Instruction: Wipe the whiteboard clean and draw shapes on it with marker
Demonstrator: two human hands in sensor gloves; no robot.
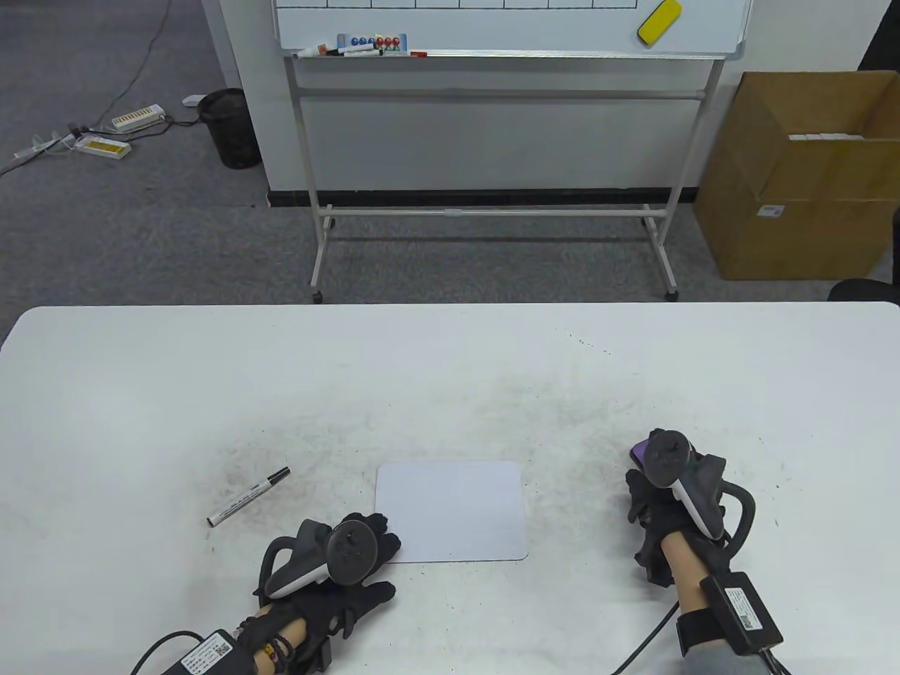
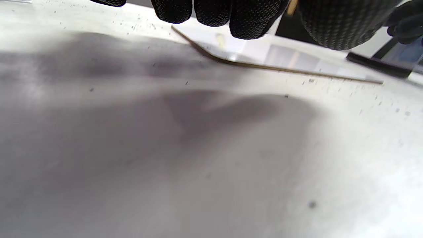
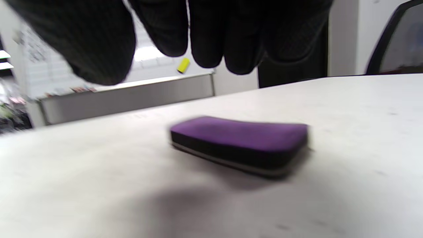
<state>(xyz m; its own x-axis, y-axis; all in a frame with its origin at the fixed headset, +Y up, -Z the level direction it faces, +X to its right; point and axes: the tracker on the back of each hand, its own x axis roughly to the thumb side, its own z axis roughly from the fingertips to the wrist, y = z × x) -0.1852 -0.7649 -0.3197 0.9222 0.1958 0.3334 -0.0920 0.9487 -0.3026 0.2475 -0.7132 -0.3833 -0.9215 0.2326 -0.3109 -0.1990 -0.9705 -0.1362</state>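
A small blank whiteboard [image 1: 450, 510] lies flat near the table's front edge. My left hand [image 1: 383, 540] lies at its lower-left corner with the fingertips [image 2: 246, 19] on the board's edge [image 2: 264, 66], gripping nothing. A black-and-white marker [image 1: 248, 497] lies on the table left of that hand, untouched. A purple eraser [image 3: 239, 138] lies on the table to the right; a sliver of the eraser [image 1: 638, 452] shows beside the tracker. My right hand [image 1: 641, 493] hovers just behind it, and its fingers [image 3: 205, 36] hang above the eraser without holding it.
The white table [image 1: 211, 380] carries dark smudges around the board. Behind it stands a large whiteboard on a wheeled frame [image 1: 492, 211] with a yellow eraser [image 1: 659, 22] and markers [image 1: 358, 46]. A cardboard box [image 1: 801, 183] sits at the right and a black bin [image 1: 228, 126] at the left.
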